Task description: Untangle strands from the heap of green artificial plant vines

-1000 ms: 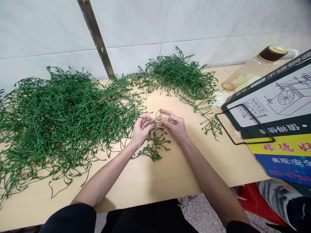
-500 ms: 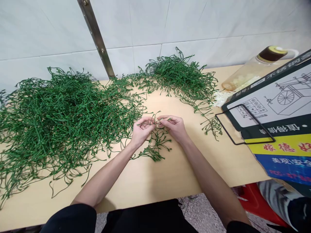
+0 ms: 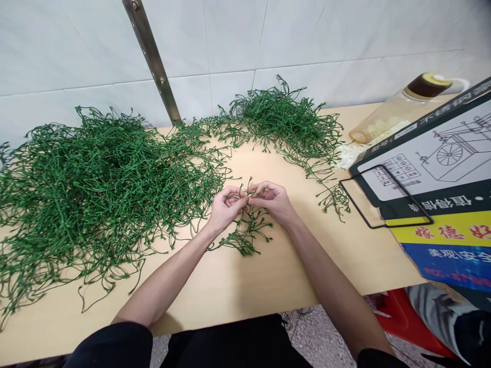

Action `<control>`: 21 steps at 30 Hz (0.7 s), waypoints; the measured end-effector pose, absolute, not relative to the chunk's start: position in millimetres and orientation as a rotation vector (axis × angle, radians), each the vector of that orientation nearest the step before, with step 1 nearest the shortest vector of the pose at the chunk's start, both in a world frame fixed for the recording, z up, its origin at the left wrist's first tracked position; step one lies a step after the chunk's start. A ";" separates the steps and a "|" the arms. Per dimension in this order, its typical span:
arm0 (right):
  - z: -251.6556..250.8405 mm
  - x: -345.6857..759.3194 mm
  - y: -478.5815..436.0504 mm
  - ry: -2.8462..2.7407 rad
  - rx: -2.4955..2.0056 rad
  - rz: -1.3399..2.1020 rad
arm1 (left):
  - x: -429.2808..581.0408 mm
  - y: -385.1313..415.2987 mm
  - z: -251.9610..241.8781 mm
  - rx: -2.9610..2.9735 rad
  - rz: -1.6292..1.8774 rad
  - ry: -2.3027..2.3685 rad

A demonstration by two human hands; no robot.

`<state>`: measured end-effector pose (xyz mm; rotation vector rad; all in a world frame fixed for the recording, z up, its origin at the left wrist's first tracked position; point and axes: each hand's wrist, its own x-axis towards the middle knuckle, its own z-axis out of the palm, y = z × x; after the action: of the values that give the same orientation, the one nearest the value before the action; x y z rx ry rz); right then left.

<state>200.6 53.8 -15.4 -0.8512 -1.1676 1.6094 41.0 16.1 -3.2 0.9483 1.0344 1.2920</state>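
My left hand [image 3: 227, 207] and my right hand [image 3: 273, 200] meet over the table, thumbs and fingers pinched almost together. Both hold thin green plastic plant stems [image 3: 247, 193], whose forked tips poke out above and between the fingers. The exact joint between the fingertips is hidden. Beneath the hands, a small bunch of green sprigs [image 3: 245, 240] hangs or lies against the tabletop; I cannot tell which. A large tangled heap of the same green stems [image 3: 95, 189] spreads close by my left hand. Beyond my right hand is a smaller heap [image 3: 280, 120].
The pale wooden table [image 3: 284, 281] meets a tiled wall [image 3: 299, 36] with a metal bracket [image 3: 155, 66]. On the right stand a printed carton [image 3: 448, 179], a black wire frame [image 3: 368, 222] and a bottle [image 3: 402, 107] beside white bits [image 3: 347, 155]. A red stool [image 3: 402, 317] is below.
My hands have drawn slightly closer, and their fingertips now nearly touch around the stems. The stem tips have shifted a little; the heaps stay as they were.
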 end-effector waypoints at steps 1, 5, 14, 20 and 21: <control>-15.1 200.7 53.8 -1.160 -0.856 1.629 | 41.3 15.7 -3.0 0.961 1.286 1.029; -12.0 201.3 54.2 -1.138 -0.858 1.675 | 42.3 15.0 -2.8 1.010 1.287 1.021; -12.8 200.7 53.6 -1.133 -0.919 1.633 | 41.4 17.2 -7.3 0.986 1.356 0.966; -16.6 199.8 55.8 -1.086 -0.903 1.587 | 42.5 16.8 -1.9 1.065 1.242 0.990; -16.1 200.2 55.7 -1.090 -0.898 1.593 | 42.6 16.7 -1.3 1.075 1.223 0.997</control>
<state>200.2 55.7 -16.1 -0.8983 -1.0899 1.5934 42.6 16.7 -1.3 1.0753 0.9968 1.2228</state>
